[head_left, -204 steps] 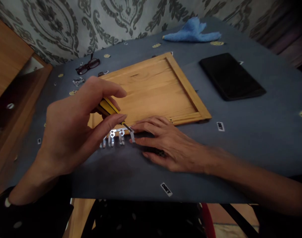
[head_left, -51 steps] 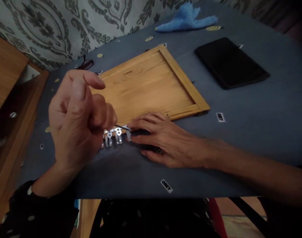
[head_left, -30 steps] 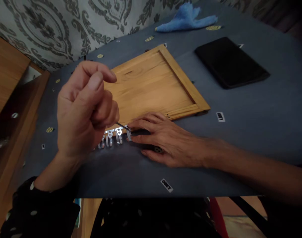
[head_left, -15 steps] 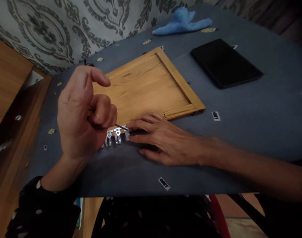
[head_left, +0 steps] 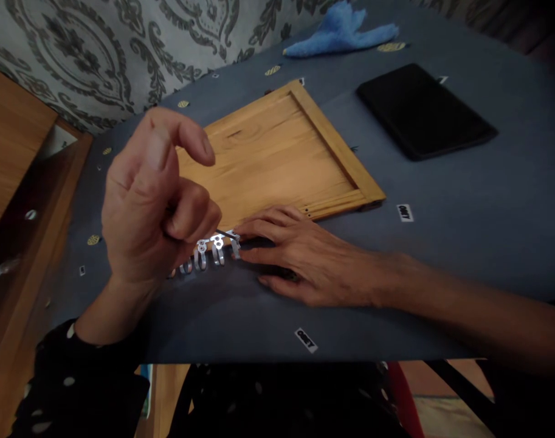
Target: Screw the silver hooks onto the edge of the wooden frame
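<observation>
At the far left, a wooden cabinet stands against the edge of the grey-covered bench. The left hand is raised above the bench's near side. Its lower fingers are curled tight around a small screwdriver and its forefinger is lifted clear. The handle is hidden in the fist, and only the thin dark shaft shows, slanting down to the right.

The tip meets the right end of a shiny metal hook strip, which lies on the bench against the near edge of a wooden panel. The right hand lies flat and open, palm down and grasping nothing. Its fingertips touch that same end of the strip, right beside the tip.

The step in hand looks like work on a fastening at the strip's end hole, though the fastening itself is too small to make out. With a tip this fine, the next turn calls for the strip pinned firmly and the shaft held in line with the hole.

Farther right, well apart from the hands, a black tablet lies on the bench, and a blue cloth sits near the wall.
</observation>
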